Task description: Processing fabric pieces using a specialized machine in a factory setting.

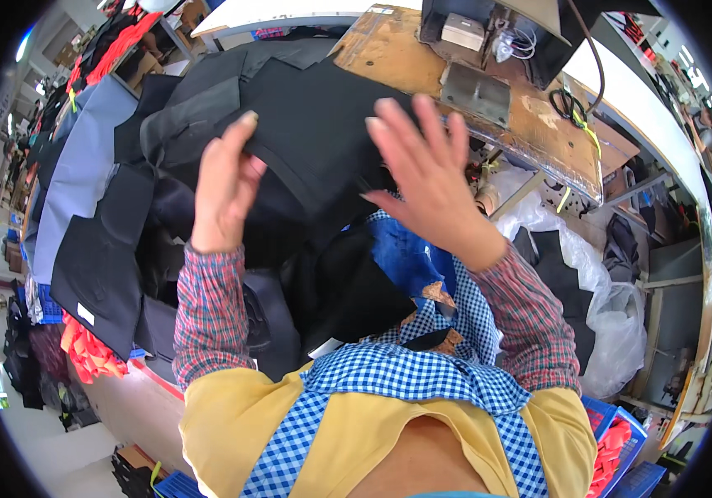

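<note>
Your left hand (225, 187) grips the near edge of a black fabric panel (323, 141), fingers curled over the top of it and thumb side toward you, so the hand is clamped on the cloth. Your right hand (431, 178) is spread flat with fingers apart, palm pressed down on the same panel's right side, holding nothing between the fingers. The panel lies between your two hands and stretches away from them, resting on a heap of dark garment pieces (182, 124) that runs out to the left of your left hand. Further left of that hand lies a grey-blue cloth piece (82, 166), and below it, near your left elbow, a bundle of orange fabric (86, 349). Beyond your right hand's fingertips is a worn wooden worktable (530, 124) with a small metal plate (476, 93) on it. To the right of your right wrist sit white plastic bags (605, 299) holding more black pieces. Just under your right wrist is blue denim cloth (406, 257) in your lap.
</note>
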